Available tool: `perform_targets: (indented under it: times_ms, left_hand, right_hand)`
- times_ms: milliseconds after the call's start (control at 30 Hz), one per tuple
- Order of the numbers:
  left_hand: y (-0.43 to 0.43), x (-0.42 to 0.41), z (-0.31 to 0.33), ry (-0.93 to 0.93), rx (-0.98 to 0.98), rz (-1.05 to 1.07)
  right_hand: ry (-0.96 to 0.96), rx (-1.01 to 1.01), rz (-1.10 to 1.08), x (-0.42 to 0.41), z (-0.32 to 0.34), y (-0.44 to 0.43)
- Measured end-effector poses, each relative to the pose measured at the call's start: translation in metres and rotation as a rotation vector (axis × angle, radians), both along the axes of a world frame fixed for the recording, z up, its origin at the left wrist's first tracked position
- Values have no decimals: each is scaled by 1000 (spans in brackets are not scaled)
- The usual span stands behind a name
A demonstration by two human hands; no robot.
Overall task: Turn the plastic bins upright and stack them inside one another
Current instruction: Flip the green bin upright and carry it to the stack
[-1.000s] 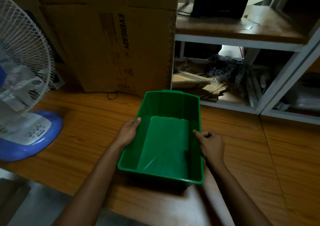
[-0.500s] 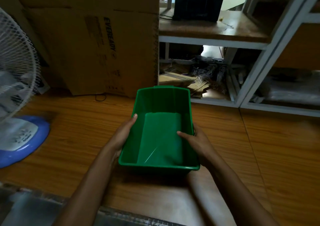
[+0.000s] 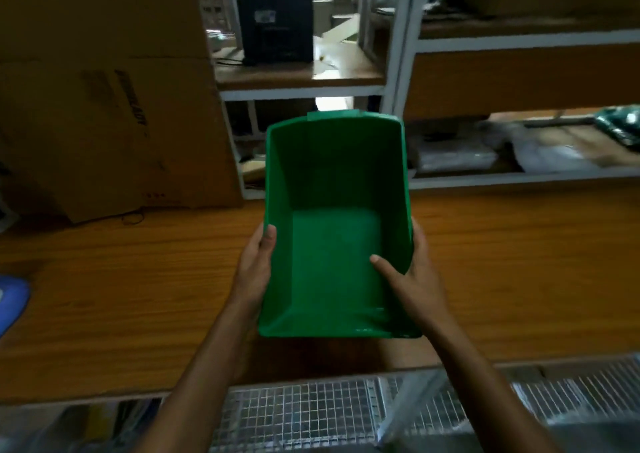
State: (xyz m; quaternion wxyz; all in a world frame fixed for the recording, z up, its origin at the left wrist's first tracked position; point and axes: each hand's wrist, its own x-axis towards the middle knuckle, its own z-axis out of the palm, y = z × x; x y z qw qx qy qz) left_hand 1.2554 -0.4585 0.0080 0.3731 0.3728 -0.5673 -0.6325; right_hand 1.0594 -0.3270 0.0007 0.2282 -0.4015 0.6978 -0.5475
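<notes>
Wooden surface (image 3: pixel 138 296) fills the middle of view, edge to edge. Cardboard box (image 3: pixel 104 106) leans at 10 o'clock; shelving (image 3: pixel 519 113) runs from 12 to 3 o'clock with a black box (image 3: pixel 277 24) up at 12. Wire mesh (image 3: pixel 311 414) sits below the surface edge at 6 o'clock. A blue object is just visible at 9 o'clock, cut off by the frame.

Green bin (image 3: pixel 336 262) is dead centre, open side facing the camera, floor visible, empty. Looks tipped toward the viewer, far rim high; can't tell if the near edge is touching the surface.

Left hand (image 3: pixel 256 269) is clamped on the bin's left wall, thumb hooked over the rim, fingers hidden behind. Right hand (image 3: pixel 412 282) clamps the right wall, thumb inside pressing the inner face, fingers wrapped outside. Both grips closed on the same bin.

Step, my read: this bin is already turned open-side-up and is being carried or positioned. No second bin is in view, so nesting has no visible target.

Next move needs: level the bin, find the other bin, line up rims and walls square, then lower straight so the tapered walls seat without jamming.
</notes>
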Motion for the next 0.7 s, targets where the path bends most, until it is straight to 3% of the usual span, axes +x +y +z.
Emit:
perform_targets:
  times_ms: [233,500,700]
  left_hand:
    - [91,-76,10,41,-183,-115]
    - [177,-192,15,45,-120,-258]
    - [201,-298,0,42,-40,-449]
  right_hand:
    - [72,-143,-363,-30,0,125]
    - [204,-203,-727,-89,6,241]
    - [164,-228,-1065,-158,3,293]
